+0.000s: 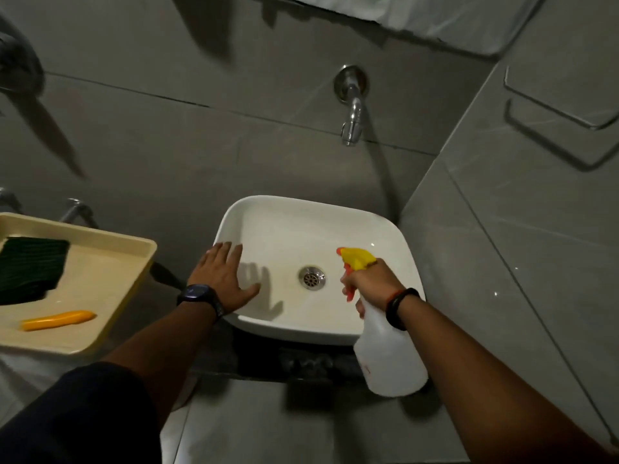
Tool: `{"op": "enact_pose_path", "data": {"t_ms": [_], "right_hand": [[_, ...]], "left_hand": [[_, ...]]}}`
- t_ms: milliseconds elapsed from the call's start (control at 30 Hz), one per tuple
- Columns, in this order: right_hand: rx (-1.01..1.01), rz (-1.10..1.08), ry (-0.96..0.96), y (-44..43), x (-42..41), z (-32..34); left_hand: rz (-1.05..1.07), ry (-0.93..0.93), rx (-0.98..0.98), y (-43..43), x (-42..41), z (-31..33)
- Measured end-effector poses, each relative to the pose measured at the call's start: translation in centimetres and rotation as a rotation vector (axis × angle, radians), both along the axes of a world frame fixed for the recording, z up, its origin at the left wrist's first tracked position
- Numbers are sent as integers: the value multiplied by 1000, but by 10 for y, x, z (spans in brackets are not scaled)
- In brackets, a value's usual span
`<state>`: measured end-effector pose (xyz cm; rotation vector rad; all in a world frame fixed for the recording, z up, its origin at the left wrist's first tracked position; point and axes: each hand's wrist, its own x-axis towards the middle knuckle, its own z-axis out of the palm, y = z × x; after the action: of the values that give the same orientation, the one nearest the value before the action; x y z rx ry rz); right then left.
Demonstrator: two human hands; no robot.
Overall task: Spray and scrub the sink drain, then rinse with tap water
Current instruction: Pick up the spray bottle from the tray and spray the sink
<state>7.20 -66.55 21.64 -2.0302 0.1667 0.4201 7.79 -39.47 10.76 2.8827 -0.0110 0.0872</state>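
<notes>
A white square sink (385, 236) sits below a chrome wall tap (351, 112). Its metal drain (312, 277) lies in the middle of the basin. My right hand (371, 284) grips a translucent spray bottle (388, 356) by the neck, and the yellow and orange nozzle (356, 257) points left toward the drain from just to its right. My left hand (222, 279) rests flat with fingers spread on the sink's left rim, holding nothing. No water runs from the tap.
A cream tray (114, 296) stands to the left of the sink, holding a dark green scrub pad (31, 269) and an orange-handled brush (57, 320). Grey tiled walls close in behind and to the right. A dark ledge lies under the sink's front edge.
</notes>
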Motion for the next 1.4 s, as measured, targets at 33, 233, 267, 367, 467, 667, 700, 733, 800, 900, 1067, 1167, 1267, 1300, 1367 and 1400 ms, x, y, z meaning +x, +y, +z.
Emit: {"op": "enact_pose_path", "data": {"t_ms": [33, 233, 267, 367, 467, 667, 700, 733, 800, 900, 1067, 1167, 1267, 1300, 1367, 1400], "right_hand": [[-23, 7, 68, 2, -1, -6], [-145, 82, 291, 30, -3, -31], [-141, 87, 305, 35, -3, -33], [-155, -12, 222, 40, 4, -34], [-181, -122, 94, 38, 13, -34], [-231, -256, 61, 13, 16, -30], [-218, -244, 94, 11, 13, -30], [-203, -220, 136, 10, 11, -30], [-190, -141, 194, 12, 5, -29], [-167, -54, 193, 26, 1, -27], [-149, -62, 101, 47, 11, -26], [-187, -154, 21, 43, 21, -26], [-250, -243, 14, 31, 25, -28], [-267, -263, 21, 25, 25, -29], [-282, -272, 65, 17, 23, -31], [-284, -257, 99, 14, 21, -32]], "left_hand": [[17, 7, -14, 0, 0, -4], [-15, 29, 65, 3, 8, -14], [-35, 29, 80, 3, 10, -13], [-95, 35, 122, 1, 13, -10], [-128, 46, 152, 1, 15, -10], [-142, 58, 174, 0, 16, -9], [-134, 65, 170, 0, 16, -9], [-117, 68, 160, -1, 15, -9], [-55, 58, 122, -1, 14, -8], [-15, 46, 102, -1, 13, -9], [-85, 16, 100, -1, 16, -9], [-140, 2, 106, -2, 17, -8], [-153, -14, 112, -2, 16, -7], [-153, -18, 113, -2, 16, -7], [-149, -22, 110, -2, 15, -7], [-148, -20, 106, -2, 16, -7]]}}
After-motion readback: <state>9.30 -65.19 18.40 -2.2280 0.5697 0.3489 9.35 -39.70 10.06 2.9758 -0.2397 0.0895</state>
